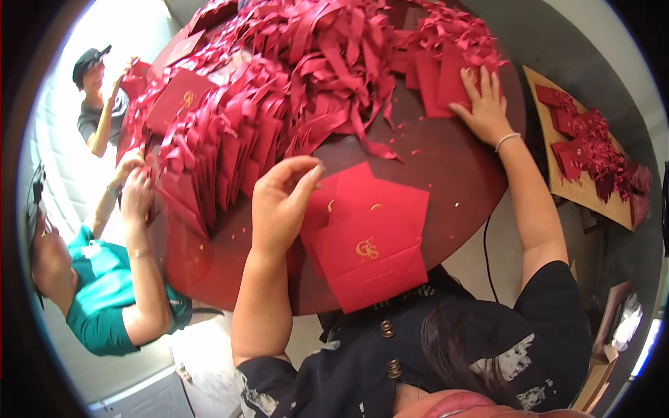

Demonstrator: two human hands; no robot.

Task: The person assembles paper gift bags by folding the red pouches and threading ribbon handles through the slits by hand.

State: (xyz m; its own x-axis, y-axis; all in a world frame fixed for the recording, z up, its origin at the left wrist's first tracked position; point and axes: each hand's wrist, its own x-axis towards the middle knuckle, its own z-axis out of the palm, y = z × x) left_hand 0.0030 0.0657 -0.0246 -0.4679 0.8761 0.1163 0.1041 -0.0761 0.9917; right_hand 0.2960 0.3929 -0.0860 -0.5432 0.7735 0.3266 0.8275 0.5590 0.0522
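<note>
At the upper left of the frame, a person in a black cap point(90, 59) is holding up a red bag point(136, 82). Below, at the left edge, a co-worker in a green shirt point(104, 289) is bringing both hands point(137, 195) together at the counter point(460, 191); what they are pinching is too small to tell.

Right of these, a row of red bags with ribbons point(209, 171) is leaning close together, and a heap of red ribbon point(341, 42) is spreading across the upper middle.

In the centre, the wearer's left hand point(279, 205) is hovering with curled fingers, thumb near forefinger; I cannot tell whether it is pinching anything. Just beside it, at lower centre, loose flat bags point(390, 275) are overlapping near the counter's edge, the top one showing a gold emblem.

At the upper right, the right hand point(484, 111) is spreading its fingers, palm down, over a pair of red bags point(431, 94) with ribbons bunching above them. For good handling, keeping that palm flat and light should avoid creases, and squaring the bags while keeping the ribbons clear should prevent tangles.

At the far right, a tan board point(578, 189) is carrying more ribboned bags point(573, 159).
</note>
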